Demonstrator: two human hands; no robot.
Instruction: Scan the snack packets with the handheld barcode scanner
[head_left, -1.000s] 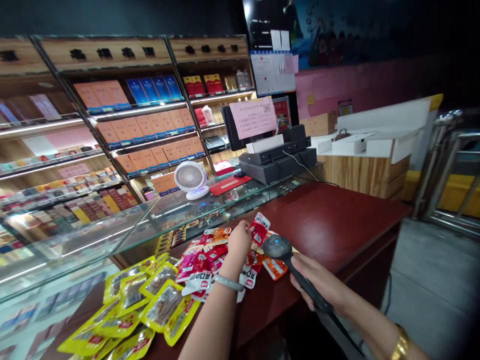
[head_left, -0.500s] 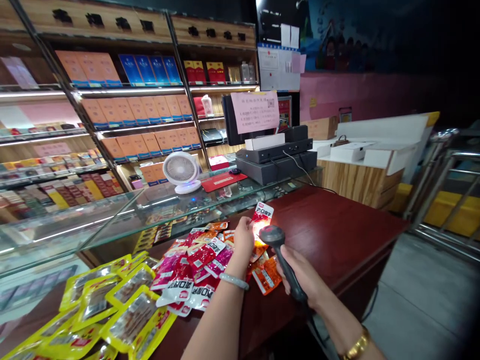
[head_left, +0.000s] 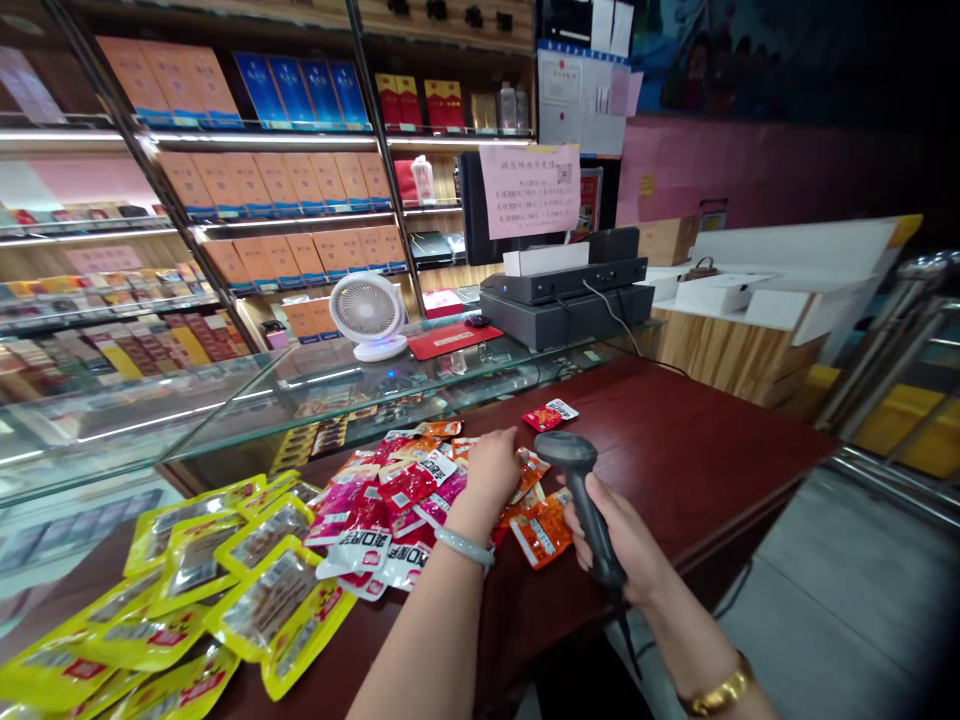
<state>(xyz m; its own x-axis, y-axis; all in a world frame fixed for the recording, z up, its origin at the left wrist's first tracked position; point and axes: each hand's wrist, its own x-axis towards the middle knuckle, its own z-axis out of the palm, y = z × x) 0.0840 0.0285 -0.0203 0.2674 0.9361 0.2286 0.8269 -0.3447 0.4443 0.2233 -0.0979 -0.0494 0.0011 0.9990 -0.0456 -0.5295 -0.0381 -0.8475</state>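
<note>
My right hand (head_left: pixel 619 530) is wrapped round the handle of a black barcode scanner (head_left: pixel 592 500), its cable hanging below. My left hand (head_left: pixel 495 465), with a pale bangle on the wrist, rests over the right side of a heap of small snack packets (head_left: pixel 416 485) in red, pink and white. Its fingers point down and are mostly hidden. Orange snack packets (head_left: pixel 541 528) lie between the two hands. Just beyond the scanner head, a red and white snack packet (head_left: pixel 550 414) lies by itself on the dark red table (head_left: pixel 690 440).
Yellow snack packets (head_left: pixel 262 600) are spread at the table's left. Behind stands a glass display counter (head_left: pixel 225 400) with a white fan (head_left: pixel 369 312), a red folder (head_left: pixel 454 341) and a cash drawer (head_left: pixel 562 315) under a monitor. Shelves of boxed goods line the wall.
The red and white packet has left my left hand and lies on the table. My left hand has come back to the heap. The scanner's bright light no longer shows.
</note>
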